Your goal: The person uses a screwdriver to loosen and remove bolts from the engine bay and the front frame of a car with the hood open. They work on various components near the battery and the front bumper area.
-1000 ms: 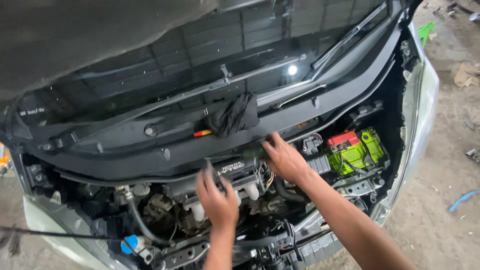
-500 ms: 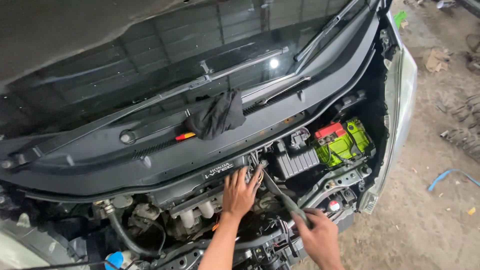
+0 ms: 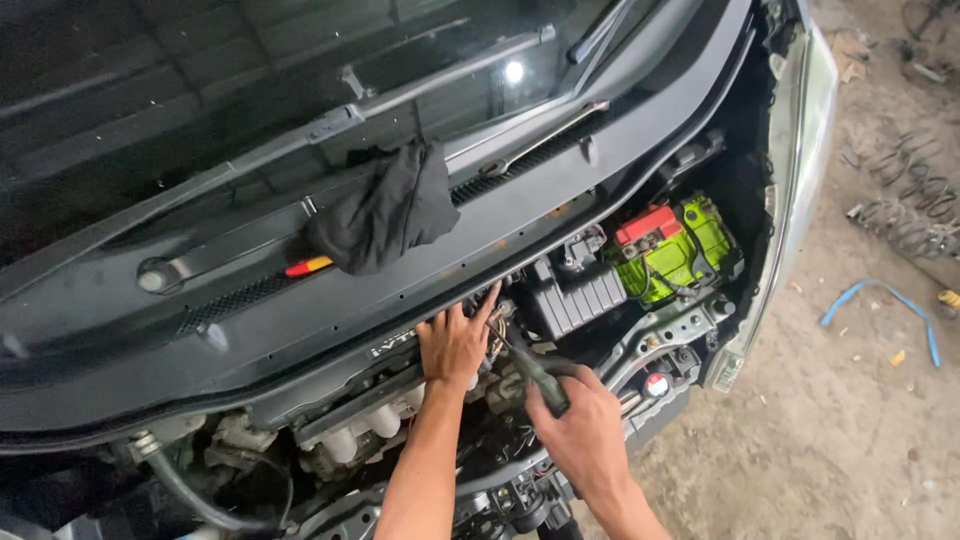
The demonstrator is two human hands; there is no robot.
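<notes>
I look down into a car's open engine bay. My left hand (image 3: 453, 343) lies flat on the engine top just under the black cowl panel (image 3: 300, 320), fingers spread and reaching toward a cluster of wires. My right hand (image 3: 580, 428) grips a dark-handled tool (image 3: 530, 370) whose shaft points up toward the same spot beside my left fingertips. The tool's tip is hidden among the wiring.
A black fuse box (image 3: 580, 295) and a green battery with a red terminal cover (image 3: 672, 250) sit to the right. A dark cloth (image 3: 385, 210) and a red-handled screwdriver (image 3: 305, 266) rest on the cowl. Coil springs (image 3: 915, 215) and a blue strap (image 3: 885, 300) lie on the dirt floor.
The view has moved closer and shifted left. My right hand has risen from the lower edge and brought the tool up toward my left hand, which stays on the engine.
</notes>
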